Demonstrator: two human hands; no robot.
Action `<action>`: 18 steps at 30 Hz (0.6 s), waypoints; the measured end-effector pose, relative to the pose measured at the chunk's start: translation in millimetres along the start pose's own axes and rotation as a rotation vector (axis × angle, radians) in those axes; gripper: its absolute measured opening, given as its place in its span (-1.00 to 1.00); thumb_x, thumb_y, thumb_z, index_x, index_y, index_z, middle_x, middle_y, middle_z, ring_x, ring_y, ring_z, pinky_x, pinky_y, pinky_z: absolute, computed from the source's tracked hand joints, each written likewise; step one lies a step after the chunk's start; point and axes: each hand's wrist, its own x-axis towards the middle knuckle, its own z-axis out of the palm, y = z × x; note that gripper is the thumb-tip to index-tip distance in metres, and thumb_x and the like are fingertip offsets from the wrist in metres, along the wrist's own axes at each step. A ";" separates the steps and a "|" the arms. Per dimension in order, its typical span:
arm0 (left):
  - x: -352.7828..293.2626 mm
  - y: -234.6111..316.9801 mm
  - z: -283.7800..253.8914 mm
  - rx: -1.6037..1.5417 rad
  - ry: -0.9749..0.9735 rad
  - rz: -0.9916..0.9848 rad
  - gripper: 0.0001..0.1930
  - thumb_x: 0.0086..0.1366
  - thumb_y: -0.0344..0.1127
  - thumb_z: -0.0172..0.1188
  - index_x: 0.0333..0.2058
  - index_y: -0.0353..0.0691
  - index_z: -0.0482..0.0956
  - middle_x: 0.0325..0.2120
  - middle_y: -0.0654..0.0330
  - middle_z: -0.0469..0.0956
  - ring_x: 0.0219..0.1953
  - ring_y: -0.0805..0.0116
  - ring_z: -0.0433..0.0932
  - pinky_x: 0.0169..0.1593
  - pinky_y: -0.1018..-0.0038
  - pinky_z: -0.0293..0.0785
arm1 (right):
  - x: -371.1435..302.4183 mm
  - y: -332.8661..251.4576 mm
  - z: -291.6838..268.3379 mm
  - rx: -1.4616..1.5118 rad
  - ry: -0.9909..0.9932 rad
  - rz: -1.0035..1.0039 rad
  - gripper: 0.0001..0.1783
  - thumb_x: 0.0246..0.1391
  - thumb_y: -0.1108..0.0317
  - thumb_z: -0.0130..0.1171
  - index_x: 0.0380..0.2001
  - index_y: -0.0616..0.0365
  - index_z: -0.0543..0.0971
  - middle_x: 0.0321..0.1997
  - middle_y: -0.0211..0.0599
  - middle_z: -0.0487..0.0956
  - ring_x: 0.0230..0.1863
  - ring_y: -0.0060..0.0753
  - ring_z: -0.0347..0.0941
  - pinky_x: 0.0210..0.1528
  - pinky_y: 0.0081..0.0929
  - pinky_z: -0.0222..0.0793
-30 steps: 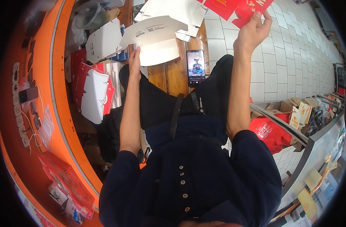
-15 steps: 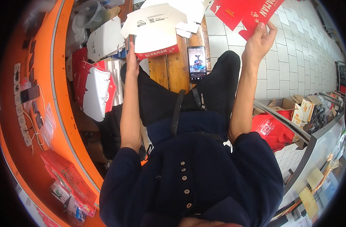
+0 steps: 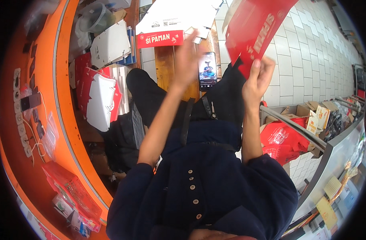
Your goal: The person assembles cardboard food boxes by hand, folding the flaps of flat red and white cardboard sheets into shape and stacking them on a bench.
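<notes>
My right hand (image 3: 258, 80) is closed on the lower corner of a red cardboard box blank (image 3: 251, 30), held up on the right above the tiled floor. The blank is tilted and slightly blurred. My left hand (image 3: 187, 62) is over the wooden bench, smeared by motion, with fingers stretched out and nothing seen in them. Just beyond it, a white box blank with a red front flap (image 3: 160, 39) lies on the bench. Beside my left hand, a phone (image 3: 208, 71) with a lit screen lies on the bench between my legs.
On the left stand stacks of red and white box blanks (image 3: 101, 98) and white blanks (image 3: 111, 44), with a clear plastic tub (image 3: 95, 18) behind. An orange counter (image 3: 65, 108) runs along the left. To the right, a metal rail (image 3: 295, 128) passes by red bags (image 3: 285, 138).
My left hand has left the flat blank's left side and moved right over the bench. My right hand has brought the red blank inward and nearer to me. The flat blank's red flap shows more fully.
</notes>
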 end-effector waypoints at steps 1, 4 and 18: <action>-3.0 0.3 26.2 -0.072 -0.063 0.036 -0.30 0.43 -0.01 0.21 0.36 -0.36 0.27 0.34 -0.10 0.32 0.41 0.15 0.25 0.44 0.27 0.13 | -16.8 -5.7 -1.8 0.049 -0.057 0.126 -0.79 0.47 0.37 -0.08 0.04 0.27 0.35 0.02 -0.17 0.51 0.05 -0.50 0.45 0.12 -0.51 0.35; -6.0 18.6 81.0 -0.347 -0.142 -0.036 -0.40 0.39 -0.03 0.27 0.20 -0.37 0.41 0.08 -0.03 0.55 0.12 0.30 0.51 0.20 0.36 0.41 | -50.1 -6.6 -14.7 0.085 -0.183 0.306 -0.75 0.46 0.43 -0.09 0.11 0.28 0.30 0.07 -0.11 0.50 0.12 -0.44 0.43 0.21 -0.42 0.34; -9.9 77.5 51.5 -0.057 0.183 0.231 -0.77 0.45 -0.33 0.13 -0.04 -0.35 0.57 -0.22 0.16 0.65 -0.22 0.47 0.55 -0.13 0.53 0.47 | -31.5 -38.6 11.8 0.376 -0.302 0.314 -0.20 0.41 0.23 0.05 0.53 0.11 -0.09 0.51 0.11 0.16 0.38 0.09 0.35 0.29 0.01 0.38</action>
